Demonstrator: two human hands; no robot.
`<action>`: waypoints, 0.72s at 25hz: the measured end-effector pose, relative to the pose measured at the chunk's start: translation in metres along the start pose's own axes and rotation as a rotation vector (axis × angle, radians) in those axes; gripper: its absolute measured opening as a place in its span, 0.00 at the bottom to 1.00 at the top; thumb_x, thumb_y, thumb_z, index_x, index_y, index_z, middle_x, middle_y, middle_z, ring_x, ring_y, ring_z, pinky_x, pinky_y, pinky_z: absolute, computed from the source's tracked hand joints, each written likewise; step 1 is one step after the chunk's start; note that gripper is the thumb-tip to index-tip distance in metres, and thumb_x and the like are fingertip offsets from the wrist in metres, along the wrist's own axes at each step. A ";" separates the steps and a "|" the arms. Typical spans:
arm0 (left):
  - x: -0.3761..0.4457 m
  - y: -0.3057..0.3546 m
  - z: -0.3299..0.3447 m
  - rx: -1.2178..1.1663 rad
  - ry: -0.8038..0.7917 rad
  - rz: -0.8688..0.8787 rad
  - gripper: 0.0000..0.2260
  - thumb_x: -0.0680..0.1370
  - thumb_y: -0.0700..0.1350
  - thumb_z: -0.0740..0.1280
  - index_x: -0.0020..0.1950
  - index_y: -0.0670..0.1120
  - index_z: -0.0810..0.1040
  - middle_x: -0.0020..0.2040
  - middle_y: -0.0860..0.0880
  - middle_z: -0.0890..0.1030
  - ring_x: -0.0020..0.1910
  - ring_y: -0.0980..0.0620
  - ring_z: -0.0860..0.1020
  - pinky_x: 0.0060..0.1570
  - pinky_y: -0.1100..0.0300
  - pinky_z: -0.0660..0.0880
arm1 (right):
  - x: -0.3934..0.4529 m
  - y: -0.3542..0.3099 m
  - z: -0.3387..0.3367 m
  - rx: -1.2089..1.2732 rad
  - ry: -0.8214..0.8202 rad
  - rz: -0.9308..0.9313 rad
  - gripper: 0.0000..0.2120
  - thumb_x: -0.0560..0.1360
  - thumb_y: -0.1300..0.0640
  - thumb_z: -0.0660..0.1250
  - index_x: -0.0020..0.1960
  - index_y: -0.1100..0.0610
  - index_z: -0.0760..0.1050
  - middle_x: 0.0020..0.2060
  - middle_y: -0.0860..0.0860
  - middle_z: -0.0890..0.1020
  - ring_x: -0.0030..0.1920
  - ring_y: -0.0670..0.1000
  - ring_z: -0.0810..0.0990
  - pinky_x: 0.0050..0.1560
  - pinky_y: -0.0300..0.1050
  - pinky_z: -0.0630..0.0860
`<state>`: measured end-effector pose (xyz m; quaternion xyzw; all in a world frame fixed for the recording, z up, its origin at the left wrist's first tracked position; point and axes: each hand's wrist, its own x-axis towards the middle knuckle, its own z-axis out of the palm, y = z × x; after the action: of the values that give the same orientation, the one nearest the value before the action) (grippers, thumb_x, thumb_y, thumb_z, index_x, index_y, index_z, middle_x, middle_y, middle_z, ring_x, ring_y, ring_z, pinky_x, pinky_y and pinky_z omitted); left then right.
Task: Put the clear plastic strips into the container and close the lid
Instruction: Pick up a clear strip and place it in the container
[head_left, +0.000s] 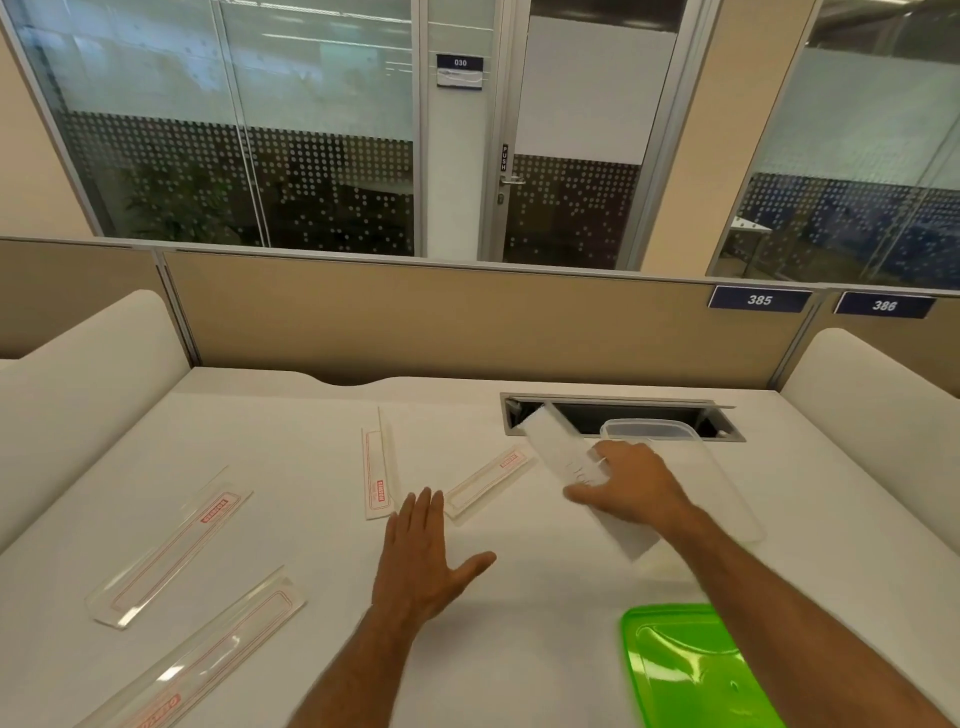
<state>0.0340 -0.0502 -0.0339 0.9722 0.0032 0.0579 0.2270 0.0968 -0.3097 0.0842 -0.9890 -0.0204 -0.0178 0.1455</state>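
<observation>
Nearest the person, at the right front of the white table (519, 649), lies the green lid (691, 670), flat and off the container. At the left front a clear plastic strip (208, 654) with red print lies on the table, and a second strip (166, 551) lies just beyond it.

The left hand (426, 561) is spread wide with fingers straight and thumb out, holding nothing; whether it touches the table cannot be told.

The right hand (634, 488) is closed around a clear strip (576, 467), which is blurred and tilts up toward the far left, over the near-left edge of the clear container (727, 499). The container stands open on the table to the right of that hand.

Two more strips rest beyond the left hand: one (379, 467) pointing away from the person, one (488, 483) angled toward the container.

Behind the container a cable hatch (623, 415) is set in the table, then a tan partition (467, 322).
</observation>
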 end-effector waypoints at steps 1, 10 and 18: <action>0.004 -0.002 0.005 0.056 -0.029 0.011 0.52 0.67 0.78 0.50 0.79 0.45 0.45 0.80 0.47 0.47 0.79 0.47 0.44 0.76 0.49 0.44 | 0.008 0.010 -0.005 0.026 0.049 0.072 0.31 0.63 0.36 0.74 0.60 0.51 0.76 0.55 0.52 0.81 0.54 0.54 0.79 0.45 0.44 0.72; 0.014 -0.021 0.051 0.123 -0.075 0.057 0.59 0.62 0.83 0.47 0.78 0.40 0.42 0.80 0.45 0.43 0.78 0.48 0.41 0.69 0.56 0.28 | 0.047 0.093 -0.007 -0.056 0.101 0.438 0.30 0.65 0.38 0.74 0.58 0.56 0.74 0.52 0.55 0.81 0.51 0.57 0.81 0.39 0.43 0.74; 0.018 -0.027 0.058 0.146 -0.018 0.080 0.58 0.64 0.82 0.50 0.77 0.39 0.50 0.79 0.46 0.50 0.78 0.50 0.47 0.73 0.52 0.36 | 0.052 0.116 0.032 -0.179 -0.085 0.485 0.25 0.67 0.40 0.74 0.56 0.55 0.74 0.42 0.49 0.74 0.43 0.52 0.76 0.43 0.44 0.73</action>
<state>0.0595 -0.0513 -0.0958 0.9859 -0.0334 0.0578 0.1532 0.1554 -0.4100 0.0224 -0.9738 0.2129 0.0573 0.0566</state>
